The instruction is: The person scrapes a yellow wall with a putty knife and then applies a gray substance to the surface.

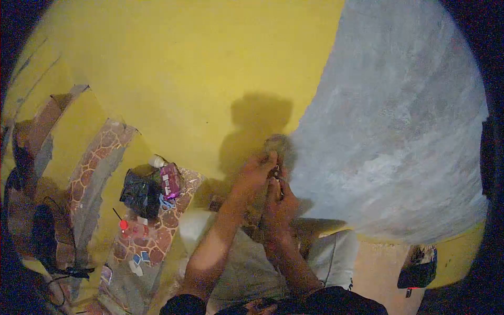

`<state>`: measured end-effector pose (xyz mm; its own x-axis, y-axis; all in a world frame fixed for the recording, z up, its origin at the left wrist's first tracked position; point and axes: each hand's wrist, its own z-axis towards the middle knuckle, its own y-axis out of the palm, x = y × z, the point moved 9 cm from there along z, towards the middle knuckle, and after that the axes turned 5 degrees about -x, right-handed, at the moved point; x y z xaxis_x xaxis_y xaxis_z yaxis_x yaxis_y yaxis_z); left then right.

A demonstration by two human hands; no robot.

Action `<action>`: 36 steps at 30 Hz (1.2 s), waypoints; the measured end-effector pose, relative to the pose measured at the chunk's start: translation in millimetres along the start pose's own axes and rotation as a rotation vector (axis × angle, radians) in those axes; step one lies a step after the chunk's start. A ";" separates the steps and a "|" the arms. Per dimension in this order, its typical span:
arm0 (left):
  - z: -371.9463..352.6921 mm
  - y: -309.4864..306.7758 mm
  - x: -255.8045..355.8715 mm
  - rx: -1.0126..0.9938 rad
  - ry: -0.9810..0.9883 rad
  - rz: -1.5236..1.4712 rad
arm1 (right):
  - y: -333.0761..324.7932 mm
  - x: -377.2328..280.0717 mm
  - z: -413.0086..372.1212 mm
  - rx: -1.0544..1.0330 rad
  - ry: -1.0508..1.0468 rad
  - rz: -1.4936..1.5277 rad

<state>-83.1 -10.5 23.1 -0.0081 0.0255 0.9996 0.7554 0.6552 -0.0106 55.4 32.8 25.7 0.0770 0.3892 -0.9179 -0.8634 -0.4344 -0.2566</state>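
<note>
Yellow wall (173, 68), with grey section (394, 115) adjoining: both extended above and right of the black bag (140, 191). Tiled steps (102, 152): ran left of and beneath the bag. Pale trousers (236, 270): lay right of it, lower down. Left hand (257, 167) and right hand (282, 202): were right of the bag, fingers together, clamped on the small dark item. Purple packet (170, 181): leaned at the bag's right side. Red cap (123, 225): sat just below it. Small dark item (277, 170): was right of the bag, between both hands' fingertips, too blurred to identify.

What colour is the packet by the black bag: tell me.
The packet is purple with white markings; best seen in the head view.
</note>
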 end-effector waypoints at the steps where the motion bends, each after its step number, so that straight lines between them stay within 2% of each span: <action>1: 8.7 -1.5 -5.0 0.000 0.001 -0.006 | 0.4 -4.2 -2.0 -0.012 0.065 -0.056; 3: 27.8 11.4 -24.8 -0.184 -0.086 -0.154 | 0.7 -0.4 -0.5 -0.024 0.120 -0.120; 4: 30.5 11.0 -27.9 -0.181 -0.079 -0.161 | 1.4 2.1 0.0 -0.006 0.054 -0.085; 6: 32.5 11.5 -16.5 -0.209 0.078 -0.146 | 3.1 0.2 0.8 0.008 -0.021 -0.047; 7: 31.6 13.2 -17.1 -0.205 0.084 -0.150 | 3.3 -0.2 0.3 0.031 -0.028 -0.085; 9: 24.8 20.5 -28.9 -0.175 0.014 -0.404 | 2.4 3.6 1.1 0.056 -0.028 -0.134; 11: 7.8 24.8 -17.0 -0.124 -0.003 -0.438 | 8.8 26.7 1.9 -0.049 0.138 -0.021; 12: 2.8 21.5 -15.2 -0.066 -0.015 -0.458 | 8.7 27.0 1.0 -0.045 0.145 -0.028; 15: 18.0 28.4 -31.2 -0.124 0.025 -0.579 | 14.9 13.0 -2.7 0.016 0.062 -0.101; 18: 23.0 32.2 -46.5 -0.172 0.012 -0.602 | 23.6 6.0 -8.8 0.036 0.026 -0.048; 20: 25.7 39.1 -40.6 -0.181 0.042 -0.587 | 16.5 0.9 -10.9 0.144 0.129 0.196; 23: 24.3 41.1 -29.4 -0.167 0.102 -0.540 | 14.3 -3.0 -7.9 0.081 0.106 0.153; 25: 23.5 37.8 -22.3 -0.141 0.142 -0.515 | 12.7 26.1 -5.1 0.047 0.105 0.093; 27: 20.6 35.5 -26.4 -0.120 0.085 -0.515 | 17.4 46.1 -4.0 0.007 0.109 0.032; 30: 16.2 32.9 -23.7 -0.101 0.093 -0.511 | 20.9 49.5 -6.1 0.034 0.112 0.117; 32: 6.7 26.5 -5.9 -0.066 0.070 -0.465 | 22.4 40.2 -5.3 0.014 0.044 0.237; 36: -0.4 22.9 0.7 -0.043 0.036 -0.449 | 26.0 38.3 -7.9 0.050 0.021 0.241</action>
<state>-65.6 4.3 23.6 -0.3190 -0.2805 0.9053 0.7088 0.5635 0.4244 39.9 30.0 -18.5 -0.1239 0.2624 -0.9570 -0.8815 -0.4719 -0.0153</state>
